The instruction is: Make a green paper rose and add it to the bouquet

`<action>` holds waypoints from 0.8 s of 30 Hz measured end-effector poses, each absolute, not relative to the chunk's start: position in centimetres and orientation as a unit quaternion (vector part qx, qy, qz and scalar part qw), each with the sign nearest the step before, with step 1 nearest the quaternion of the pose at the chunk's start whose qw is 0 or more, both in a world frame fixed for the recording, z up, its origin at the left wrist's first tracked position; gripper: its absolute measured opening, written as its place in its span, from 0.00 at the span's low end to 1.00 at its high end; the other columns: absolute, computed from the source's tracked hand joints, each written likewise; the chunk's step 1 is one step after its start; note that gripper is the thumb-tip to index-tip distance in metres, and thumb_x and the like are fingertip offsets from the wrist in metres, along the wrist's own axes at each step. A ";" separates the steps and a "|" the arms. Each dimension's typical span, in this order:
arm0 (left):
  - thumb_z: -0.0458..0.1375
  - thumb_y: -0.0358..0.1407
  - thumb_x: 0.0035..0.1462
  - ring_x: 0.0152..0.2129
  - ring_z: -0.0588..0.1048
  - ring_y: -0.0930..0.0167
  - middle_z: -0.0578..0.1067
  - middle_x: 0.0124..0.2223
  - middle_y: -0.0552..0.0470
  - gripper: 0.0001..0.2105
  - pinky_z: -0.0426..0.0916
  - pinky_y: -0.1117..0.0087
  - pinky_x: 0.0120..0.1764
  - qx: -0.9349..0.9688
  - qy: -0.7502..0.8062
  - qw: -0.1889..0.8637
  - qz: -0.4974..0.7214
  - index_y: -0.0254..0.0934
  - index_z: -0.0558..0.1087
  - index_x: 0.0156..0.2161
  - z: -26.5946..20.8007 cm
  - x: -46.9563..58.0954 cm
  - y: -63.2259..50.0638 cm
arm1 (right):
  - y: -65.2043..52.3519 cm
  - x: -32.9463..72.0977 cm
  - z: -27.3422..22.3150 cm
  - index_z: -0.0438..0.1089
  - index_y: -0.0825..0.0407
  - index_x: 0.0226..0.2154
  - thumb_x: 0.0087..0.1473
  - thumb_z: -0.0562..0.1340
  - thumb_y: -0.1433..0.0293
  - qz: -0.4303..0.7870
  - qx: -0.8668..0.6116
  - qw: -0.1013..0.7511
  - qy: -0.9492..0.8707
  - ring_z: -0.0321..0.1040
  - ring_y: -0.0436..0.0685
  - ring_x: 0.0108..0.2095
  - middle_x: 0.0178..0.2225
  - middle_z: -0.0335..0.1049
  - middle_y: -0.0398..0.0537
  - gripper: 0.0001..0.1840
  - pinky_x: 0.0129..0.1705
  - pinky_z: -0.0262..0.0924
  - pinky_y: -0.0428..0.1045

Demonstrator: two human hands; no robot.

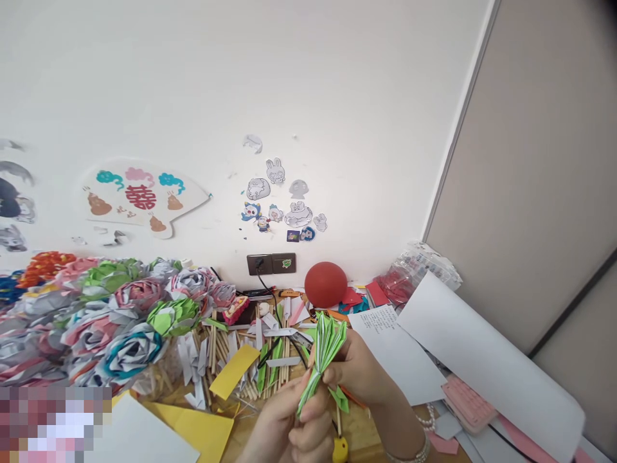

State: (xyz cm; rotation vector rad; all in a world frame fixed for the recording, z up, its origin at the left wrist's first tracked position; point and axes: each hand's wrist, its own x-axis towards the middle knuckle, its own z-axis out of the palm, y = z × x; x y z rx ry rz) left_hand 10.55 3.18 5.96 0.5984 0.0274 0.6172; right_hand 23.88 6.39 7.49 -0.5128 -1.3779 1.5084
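A bundle of green and white pleated paper point(328, 341) is pinched at its middle, its upper folds spread like a fan. My left hand point(294, 418) is closed round its lower end, fingers curled. My right hand point(359, 366) grips it from the right, thumb near the narrow waist, its other fingers partly hidden behind the folds. Below the hands, a green paper leaf point(341, 400) shows beside a thin wooden stick point(339, 426). A yellow object point(340, 449) that I cannot make out lies at the bottom edge.
Paper flowers point(135, 350) crowd the left side. Wooden sticks with paper strips point(250, 379) and a yellow paper piece point(234, 371) cover the middle. A red balloon point(326, 284) rests by the wall. White sheets point(491, 360) and a pink keyboard-like object point(467, 404) are at right.
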 end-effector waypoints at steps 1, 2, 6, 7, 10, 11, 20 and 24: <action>0.53 0.46 0.55 0.07 0.41 0.82 0.46 0.12 0.65 0.18 0.40 0.80 0.12 0.294 0.025 0.906 0.305 0.37 0.59 0.21 6.0 10.5 3.2 | 6.3 23.9 7.6 0.69 0.54 0.22 0.33 0.71 0.55 0.620 -0.212 0.495 -0.571 0.57 0.47 0.20 0.18 0.63 0.40 0.21 0.22 0.53 0.44; 0.53 0.46 0.55 0.07 0.41 0.82 0.46 0.12 0.65 0.18 0.40 0.80 0.12 0.300 0.038 0.902 0.309 0.37 0.59 0.21 6.1 10.4 3.2 | 6.2 24.0 7.8 0.69 0.54 0.22 0.33 0.71 0.55 0.617 -0.213 0.496 -0.573 0.56 0.47 0.20 0.19 0.63 0.40 0.21 0.23 0.53 0.43; 0.55 0.48 0.53 0.08 0.43 0.82 0.49 0.12 0.65 0.18 0.40 0.79 0.13 0.358 0.104 0.878 0.301 0.37 0.61 0.22 6.5 10.2 3.5 | 5.9 24.1 8.3 0.68 0.54 0.22 0.35 0.70 0.55 0.603 -0.221 0.490 -0.590 0.57 0.47 0.22 0.20 0.63 0.41 0.21 0.24 0.53 0.44; 0.55 0.49 0.52 0.08 0.44 0.82 0.51 0.12 0.65 0.18 0.41 0.79 0.13 0.383 0.133 0.861 0.307 0.37 0.62 0.22 6.5 10.1 3.6 | 5.9 24.1 8.3 0.68 0.55 0.23 0.36 0.70 0.55 0.598 -0.220 0.491 -0.594 0.58 0.48 0.22 0.20 0.64 0.41 0.20 0.24 0.54 0.44; 0.51 0.54 0.52 0.10 0.53 0.79 0.62 0.14 0.58 0.21 0.48 0.76 0.16 0.470 0.269 0.746 0.388 0.36 0.65 0.25 6.5 10.1 3.8 | 6.1 23.8 8.0 0.67 0.54 0.26 0.41 0.68 0.57 0.576 -0.227 0.509 -0.598 0.60 0.49 0.21 0.20 0.64 0.42 0.18 0.23 0.54 0.44; 0.50 0.55 0.53 0.12 0.57 0.77 0.65 0.16 0.56 0.22 0.51 0.75 0.18 0.501 0.310 0.686 0.426 0.36 0.66 0.26 6.4 10.1 3.8 | 6.1 23.6 7.9 0.67 0.53 0.26 0.43 0.67 0.57 0.570 -0.235 0.516 -0.595 0.61 0.49 0.20 0.20 0.64 0.41 0.17 0.22 0.54 0.44; 0.52 0.58 0.48 0.14 0.55 0.77 0.57 0.16 0.59 0.24 0.50 0.75 0.19 0.575 0.400 0.521 0.487 0.38 0.59 0.18 6.7 10.5 3.4 | 5.7 24.0 8.6 0.67 0.54 0.24 0.46 0.64 0.64 0.484 -0.347 0.506 -0.623 0.57 0.49 0.23 0.21 0.61 0.40 0.10 0.26 0.53 0.44; 0.55 0.55 0.49 0.12 0.49 0.80 0.54 0.15 0.62 0.23 0.45 0.77 0.16 0.492 0.302 0.672 0.464 0.37 0.59 0.20 6.6 10.4 3.4 | 5.2 24.7 9.3 0.62 0.53 0.18 0.47 0.62 0.68 0.404 -0.376 0.476 -0.684 0.50 0.47 0.21 0.18 0.53 0.37 0.11 0.22 0.46 0.44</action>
